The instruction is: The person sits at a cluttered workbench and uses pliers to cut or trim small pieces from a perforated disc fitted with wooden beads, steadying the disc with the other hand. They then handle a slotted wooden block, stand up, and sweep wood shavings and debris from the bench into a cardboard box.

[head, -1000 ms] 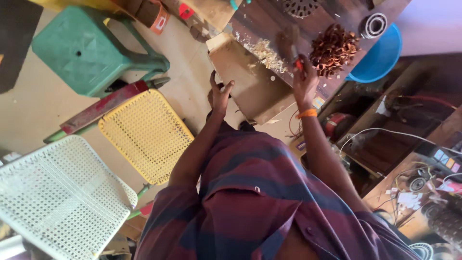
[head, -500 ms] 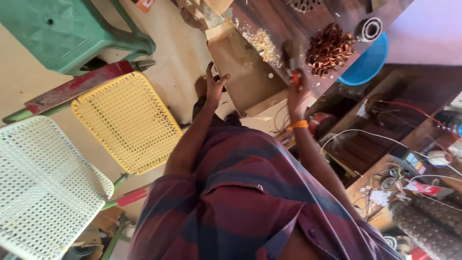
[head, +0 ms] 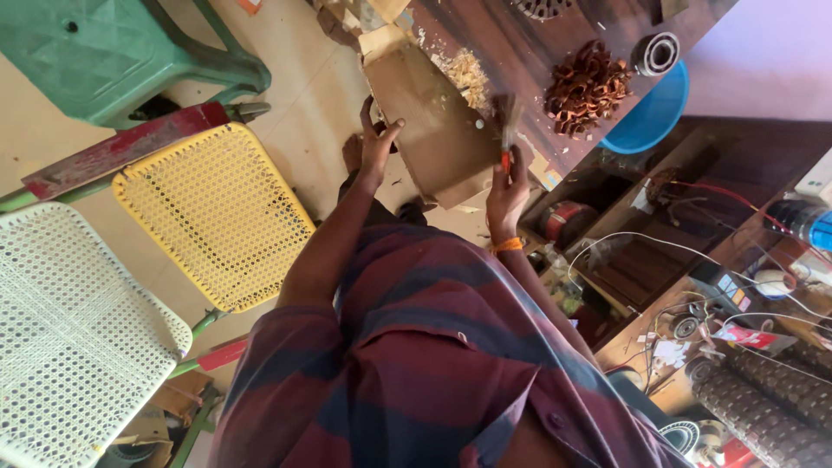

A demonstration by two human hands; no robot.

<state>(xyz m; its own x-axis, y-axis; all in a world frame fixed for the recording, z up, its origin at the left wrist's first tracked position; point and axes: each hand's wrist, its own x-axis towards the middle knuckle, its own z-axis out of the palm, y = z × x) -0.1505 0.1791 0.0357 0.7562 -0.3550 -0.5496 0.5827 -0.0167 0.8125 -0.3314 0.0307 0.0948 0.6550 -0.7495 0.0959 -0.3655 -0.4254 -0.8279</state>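
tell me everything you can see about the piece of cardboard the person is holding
The cardboard piece is a flat, plain brown sheet, roughly rectangular, with a paler torn-looking edge at its far end. It is held tilted at the edge of the dark wooden bench, partly over the floor. The left hand grips its left edge, thumb on the face. The right hand holds a small brush whose bristles, blurred, sit at its right side. Pale shavings lie on the bench by its far corner.

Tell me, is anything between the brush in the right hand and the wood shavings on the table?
Nothing visible. The brush in the right hand sits just beside the shavings, with only bare table between them.
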